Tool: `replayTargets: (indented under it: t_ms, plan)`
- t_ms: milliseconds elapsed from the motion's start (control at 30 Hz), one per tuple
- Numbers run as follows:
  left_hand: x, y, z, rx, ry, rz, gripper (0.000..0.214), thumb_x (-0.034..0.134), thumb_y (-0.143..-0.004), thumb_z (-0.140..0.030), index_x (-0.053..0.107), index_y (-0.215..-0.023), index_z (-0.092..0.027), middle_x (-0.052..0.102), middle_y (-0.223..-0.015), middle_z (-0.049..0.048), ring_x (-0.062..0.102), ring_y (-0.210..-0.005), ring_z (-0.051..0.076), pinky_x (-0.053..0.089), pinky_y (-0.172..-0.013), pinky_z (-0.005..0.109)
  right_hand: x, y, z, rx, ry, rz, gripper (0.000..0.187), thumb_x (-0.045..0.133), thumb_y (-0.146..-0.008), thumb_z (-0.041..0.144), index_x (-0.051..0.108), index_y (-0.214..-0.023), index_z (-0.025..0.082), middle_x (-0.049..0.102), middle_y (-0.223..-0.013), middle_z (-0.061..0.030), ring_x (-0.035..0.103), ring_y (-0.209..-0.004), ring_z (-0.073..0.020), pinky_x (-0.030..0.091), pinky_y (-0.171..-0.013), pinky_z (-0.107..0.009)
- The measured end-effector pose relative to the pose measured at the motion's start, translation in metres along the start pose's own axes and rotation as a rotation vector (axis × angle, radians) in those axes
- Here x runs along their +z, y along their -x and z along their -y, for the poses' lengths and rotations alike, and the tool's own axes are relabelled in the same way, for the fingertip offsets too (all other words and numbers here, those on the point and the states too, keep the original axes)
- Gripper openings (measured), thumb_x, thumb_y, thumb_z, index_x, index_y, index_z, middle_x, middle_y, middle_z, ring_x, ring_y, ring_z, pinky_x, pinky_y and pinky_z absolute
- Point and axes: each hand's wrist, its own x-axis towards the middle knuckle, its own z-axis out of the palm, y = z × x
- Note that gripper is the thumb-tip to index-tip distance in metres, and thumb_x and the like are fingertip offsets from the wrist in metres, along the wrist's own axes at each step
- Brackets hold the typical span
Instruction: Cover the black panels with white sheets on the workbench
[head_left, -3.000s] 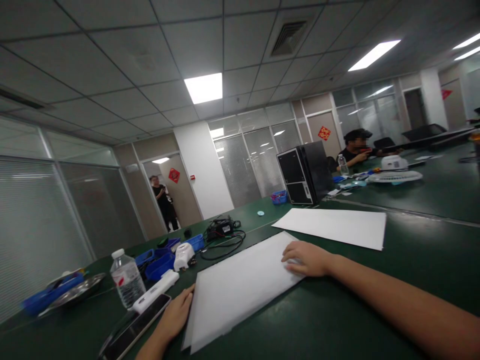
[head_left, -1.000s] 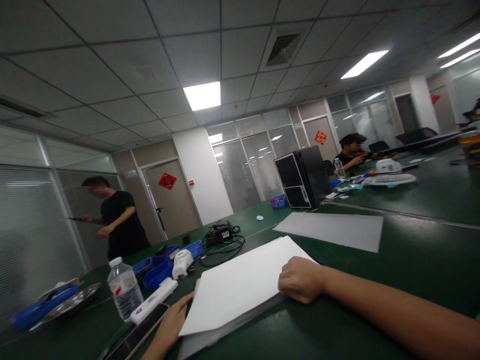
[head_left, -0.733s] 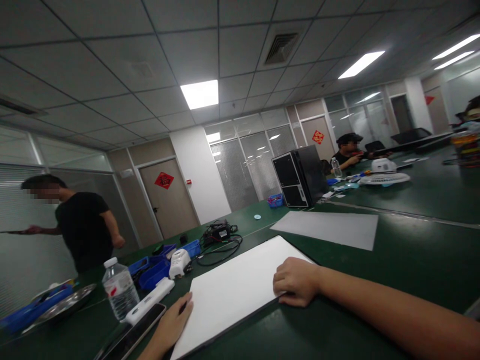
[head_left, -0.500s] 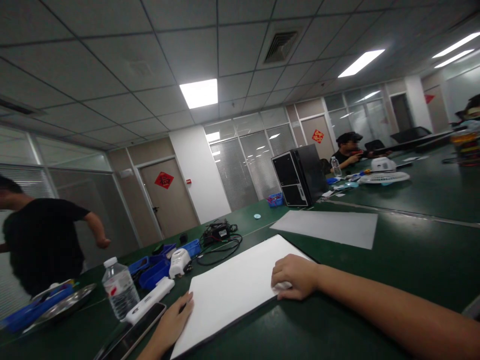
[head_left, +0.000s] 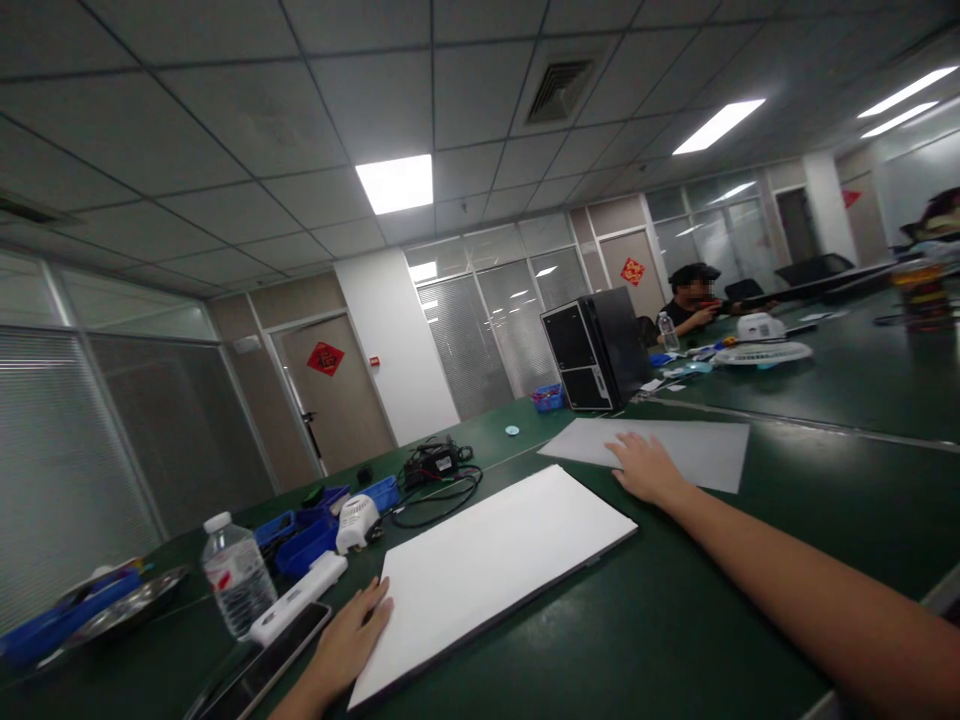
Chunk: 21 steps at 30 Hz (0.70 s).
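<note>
Here, seen from a head-worn camera, a person works at a dark green counter [head_left: 750,600]. The left hand [head_left: 346,640] lies flat, fingers open and gripping nothing, against the near left edge of a white sheet stack [head_left: 487,565] that rests squared on the counter in front of the person. The right hand [head_left: 646,468] is stretched forward with fingers spread, its grip open and empty, palm down on the near edge of a separate single sheet [head_left: 675,450] lying farther back and to the right, apart from the stack.

The step in hand looks like reaching for that far sheet while the left hand steadies the stack. The next move probably calls for catching a paper edge that lies flat, so sliding it or lifting a corner seems likely.

A water bottle [head_left: 232,575], a phone [head_left: 262,668] and blue bins [head_left: 315,520] sit to the left. Another person [head_left: 690,300] sits far off.
</note>
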Motion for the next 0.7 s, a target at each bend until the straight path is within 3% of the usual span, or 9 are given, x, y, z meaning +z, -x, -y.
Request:
replayTargets:
  t_ms: [67,167,267,367,533,700]
  plan:
    - [0.0,0.0,-0.001,-0.004,-0.012,0.004,0.083,0.04,-0.083,-0.07,0.053,-0.142,-0.013,0.042,-0.154,0.011,0.035,-0.144,0.031,0.023,-0.121,0.048,0.007,-0.001,-0.022,0.188,0.034,0.064,0.047,0.054,-0.089,0.041,0.063,-0.126,0.014,0.052,-0.135,-0.0263,0.045,-0.126,-0.0481,0.032,-0.094,-0.072]
    - [-0.001,0.001,-0.001,-0.009,-0.024,0.01,0.082,0.039,-0.083,-0.069,0.053,-0.142,-0.013,0.045,-0.153,0.0104,0.034,-0.144,0.032,0.024,-0.121,0.048,0.016,-0.002,-0.036,0.288,0.056,0.133,0.044,0.053,-0.09,0.048,0.07,-0.113,0.016,0.062,-0.12,-0.0239,0.055,-0.114,-0.0445,0.042,-0.087,-0.063]
    - [-0.001,0.001,-0.002,-0.01,-0.035,0.016,0.081,0.038,-0.085,-0.068,0.052,-0.143,-0.012,0.044,-0.153,0.0103,0.034,-0.144,0.032,0.024,-0.12,0.049,0.021,-0.006,-0.029,0.297,0.073,0.132,0.036,0.049,-0.093,0.035,0.07,-0.112,0.014,0.061,-0.122,-0.0239,0.056,-0.116,-0.0411,0.043,-0.089,-0.057]
    - [-0.001,0.001,-0.002,-0.007,-0.05,0.026,0.081,0.036,-0.085,-0.067,0.051,-0.143,-0.012,0.044,-0.153,0.0102,0.034,-0.145,0.031,0.024,-0.12,0.048,0.019,-0.009,-0.016,0.269,0.049,0.119,0.037,0.035,-0.094,0.015,0.068,-0.109,0.009,0.066,-0.11,-0.0248,0.063,-0.105,-0.0353,0.047,-0.085,-0.05]
    - [-0.003,0.0,-0.003,-0.006,-0.068,0.03,0.082,0.036,-0.085,-0.067,0.05,-0.143,-0.012,0.043,-0.154,0.0107,0.035,-0.144,0.032,0.024,-0.121,0.048,0.004,-0.003,0.008,0.058,-0.038,0.048,0.039,0.03,-0.093,0.01,0.058,-0.12,0.009,0.068,-0.105,-0.0229,0.066,-0.099,-0.0317,0.047,-0.085,-0.045]
    - [-0.002,0.001,-0.002,-0.011,-0.065,0.027,0.081,0.037,-0.084,-0.067,0.051,-0.143,-0.013,0.043,-0.154,0.0098,0.034,-0.145,0.03,0.023,-0.121,0.046,-0.009,0.012,0.046,-0.411,-0.184,0.1,0.043,0.036,-0.095,0.017,0.056,-0.131,0.029,0.065,-0.127,-0.0058,0.061,-0.116,-0.0224,0.043,-0.097,-0.034]
